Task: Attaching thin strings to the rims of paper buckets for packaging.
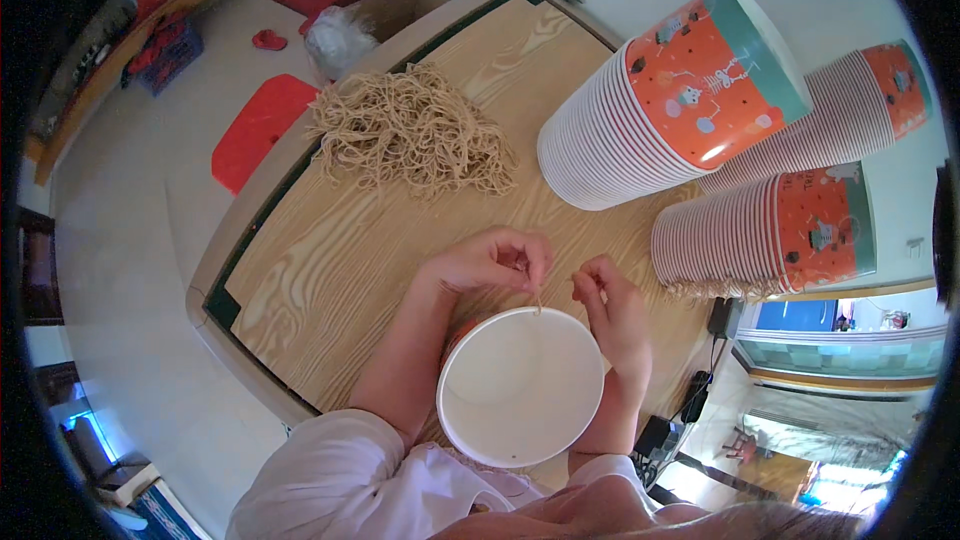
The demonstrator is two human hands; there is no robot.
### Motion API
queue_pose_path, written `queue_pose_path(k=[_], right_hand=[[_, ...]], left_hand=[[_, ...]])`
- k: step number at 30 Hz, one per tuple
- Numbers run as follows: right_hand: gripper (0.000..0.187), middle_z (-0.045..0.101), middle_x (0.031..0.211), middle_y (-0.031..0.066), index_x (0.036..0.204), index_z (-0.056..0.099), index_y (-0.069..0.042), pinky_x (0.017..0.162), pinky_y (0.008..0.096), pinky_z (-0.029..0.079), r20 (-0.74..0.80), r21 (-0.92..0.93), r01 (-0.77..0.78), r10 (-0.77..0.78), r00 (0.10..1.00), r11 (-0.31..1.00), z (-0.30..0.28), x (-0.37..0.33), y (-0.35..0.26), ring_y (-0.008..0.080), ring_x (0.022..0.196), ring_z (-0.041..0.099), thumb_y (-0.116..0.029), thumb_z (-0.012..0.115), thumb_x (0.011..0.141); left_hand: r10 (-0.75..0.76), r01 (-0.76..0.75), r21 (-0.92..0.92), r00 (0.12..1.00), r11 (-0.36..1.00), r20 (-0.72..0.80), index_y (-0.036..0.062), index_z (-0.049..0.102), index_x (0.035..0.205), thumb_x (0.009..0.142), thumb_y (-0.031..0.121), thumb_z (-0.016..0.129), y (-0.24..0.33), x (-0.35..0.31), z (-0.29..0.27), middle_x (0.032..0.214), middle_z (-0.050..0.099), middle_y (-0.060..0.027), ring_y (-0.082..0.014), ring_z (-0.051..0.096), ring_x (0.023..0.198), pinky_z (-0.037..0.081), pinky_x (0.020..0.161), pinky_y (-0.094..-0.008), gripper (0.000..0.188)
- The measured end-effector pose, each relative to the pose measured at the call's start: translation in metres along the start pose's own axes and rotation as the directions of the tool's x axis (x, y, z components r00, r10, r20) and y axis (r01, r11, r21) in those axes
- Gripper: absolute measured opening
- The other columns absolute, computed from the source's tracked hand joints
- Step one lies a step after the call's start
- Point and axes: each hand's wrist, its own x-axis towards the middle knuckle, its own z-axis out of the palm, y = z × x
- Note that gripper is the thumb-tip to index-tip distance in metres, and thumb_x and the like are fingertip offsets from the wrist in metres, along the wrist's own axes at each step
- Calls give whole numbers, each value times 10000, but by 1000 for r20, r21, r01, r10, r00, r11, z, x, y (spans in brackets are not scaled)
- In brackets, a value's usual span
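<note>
A white paper bucket (520, 390) stands tilted in front of me with its open mouth facing up, and its inside shows bare white walls. Just above its far rim, my left hand (500, 262) pinches a thin tan cord (539, 300) that runs down to the rim. To the right of that cord, my right hand (615, 315) is closed, thumb and fingertips together; what they hold, if anything, is too small to make out. Beyond my left hand lies a tangled heap of tan cords (415, 135) on the wood-grain table (330, 270).
Tall stacks of nested orange and green paper buckets rise at the right: a large stack (690, 100), a lower stack (770, 230) and one behind (820, 105). Black power adapters (658, 435) with cables lie by the right edge. A red stool (262, 130) stands past the far left edge.
</note>
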Motion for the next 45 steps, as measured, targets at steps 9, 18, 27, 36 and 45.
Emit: queue_pose_path(k=[9,18,27,36,45], right_hand=[[182,557,639,121,818,530,-7,542,328,434,-43,-168,-116,110,993,979,7,5,1,247,561,551,-167,578,889],[45,600,819,43,883,574,11,716,224,469,26,228,-35,30,999,973,-4,5,17,110,763,582,12,588,841],[98,628,818,79,874,640,-8,700,282,475,-98,21,74,-71,993,997,6,6,5,170,771,595,-4,661,778],[103,617,812,65,871,634,-13,697,271,469,-129,57,109,-101,987,992,11,8,4,156,763,589,3,663,773],[244,603,876,56,996,620,-13,755,247,465,-108,218,124,-103,989,968,5,8,-4,146,844,583,85,614,773]], left_hand=[[-146,151,108,988,982,-54,46,659,766,720,-2,677,8,1,10,800,514,-18,-118,520,810,413,732,-249,69],[265,-259,-83,961,962,72,81,618,732,714,-14,656,5,-9,-10,821,504,-25,-139,479,752,386,678,-243,104],[-230,235,-26,914,972,-336,76,659,850,836,137,609,10,4,13,803,542,11,-68,502,770,398,638,-215,80],[-272,321,243,938,915,-214,32,664,836,785,177,709,-5,11,13,711,585,39,-43,498,688,390,612,-221,160],[-234,284,262,950,923,-205,6,672,813,753,134,731,-2,9,12,746,637,2,-63,537,727,426,690,-241,153]])
